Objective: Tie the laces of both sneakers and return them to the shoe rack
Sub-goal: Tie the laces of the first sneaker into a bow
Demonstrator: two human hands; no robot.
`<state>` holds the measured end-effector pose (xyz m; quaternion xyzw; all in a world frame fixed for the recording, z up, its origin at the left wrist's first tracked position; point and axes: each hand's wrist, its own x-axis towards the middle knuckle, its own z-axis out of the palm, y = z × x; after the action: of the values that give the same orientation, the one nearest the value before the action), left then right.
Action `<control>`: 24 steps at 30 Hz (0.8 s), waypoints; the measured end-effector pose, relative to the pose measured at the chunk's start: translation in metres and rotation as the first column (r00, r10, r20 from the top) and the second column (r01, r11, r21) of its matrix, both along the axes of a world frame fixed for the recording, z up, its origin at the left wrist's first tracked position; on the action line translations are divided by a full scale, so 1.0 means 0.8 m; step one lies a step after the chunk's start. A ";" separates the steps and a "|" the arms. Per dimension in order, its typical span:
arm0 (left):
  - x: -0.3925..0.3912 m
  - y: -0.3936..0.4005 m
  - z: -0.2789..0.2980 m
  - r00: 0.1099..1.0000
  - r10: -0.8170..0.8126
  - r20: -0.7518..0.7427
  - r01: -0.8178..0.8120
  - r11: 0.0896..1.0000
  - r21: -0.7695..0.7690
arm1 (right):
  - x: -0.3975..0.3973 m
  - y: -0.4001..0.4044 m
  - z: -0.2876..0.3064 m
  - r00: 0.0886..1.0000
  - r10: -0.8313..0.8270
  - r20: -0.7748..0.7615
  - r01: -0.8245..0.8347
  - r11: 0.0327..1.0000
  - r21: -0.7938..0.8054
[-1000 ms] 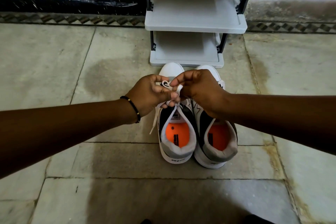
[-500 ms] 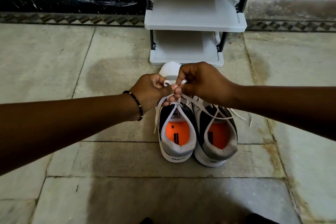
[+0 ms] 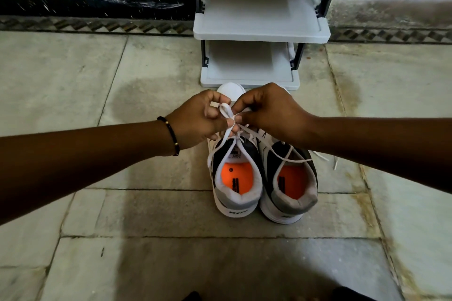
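Two white, grey and black sneakers with orange insoles stand side by side on the stone floor, toes toward the rack: the left sneaker (image 3: 236, 178) and the right sneaker (image 3: 289, 188). Both hands meet above the left sneaker's tongue. My left hand (image 3: 198, 121) pinches a white lace loop (image 3: 226, 111). My right hand (image 3: 267, 111) pinches the lace beside that loop. One free lace end (image 3: 281, 154) trails across the right sneaker's opening to the floor on the right. The toes of both sneakers are partly hidden by my hands.
A small white shoe rack (image 3: 259, 32) with black posts stands just beyond the sneakers, with two bare shelves in view. Behind it runs a dark wall base with a patterned tile border (image 3: 97, 24). Stone floor slabs stretch left, right and toward me.
My hands have shifted slightly away from me toward the toes. A lace loop now stands up between the fingers, and a lace end that was gathered now trails right across the right sneaker.
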<state>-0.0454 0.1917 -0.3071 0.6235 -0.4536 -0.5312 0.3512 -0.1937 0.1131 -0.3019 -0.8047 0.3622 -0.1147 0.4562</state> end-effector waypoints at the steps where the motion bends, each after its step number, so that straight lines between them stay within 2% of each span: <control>1: 0.001 0.000 0.001 1.000 -0.029 0.010 0.029 1.000 0.011 | -0.001 -0.001 0.000 1.000 -0.006 0.008 0.005 1.000 0.011; 5: -0.001 -0.003 0.005 0.996 -0.093 0.013 0.091 0.992 0.090 | -0.007 -0.004 0.001 0.997 0.076 0.012 -0.076 0.997 -0.011; 7: -0.002 -0.003 0.006 0.997 -0.047 -0.056 0.055 0.986 0.160 | -0.008 -0.006 0.005 0.986 0.167 -0.022 -0.168 0.971 -0.170; 10: -0.001 -0.001 0.001 0.992 -0.001 -0.123 0.029 0.974 0.226 | -0.009 -0.009 0.009 0.938 0.335 -0.085 -0.340 0.849 -0.404; 14: 0.002 0.000 -0.005 0.989 0.014 -0.149 0.018 0.977 0.211 | -0.014 -0.010 0.014 0.913 0.383 -0.143 -0.402 0.778 -0.483; 18: 0.000 0.001 -0.006 0.991 -0.047 -0.123 0.064 0.990 0.130 | -0.012 -0.006 0.015 0.871 0.427 -0.242 -0.490 0.720 -0.491; 20: 0.001 0.001 -0.008 0.995 -0.088 -0.056 0.092 0.994 0.064 | -0.011 -0.003 0.013 0.879 0.416 -0.234 -0.477 0.745 -0.467; 24: 0.005 0.002 -0.009 0.995 -0.073 0.068 0.076 0.996 -0.052 | -0.006 -0.003 0.013 0.945 0.268 -0.190 -0.313 0.911 -0.268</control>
<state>-0.0414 0.1934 -0.3143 0.6135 -0.5020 -0.5107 0.3328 -0.1982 0.1105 -0.2918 -0.9148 0.2500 -0.0379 0.3148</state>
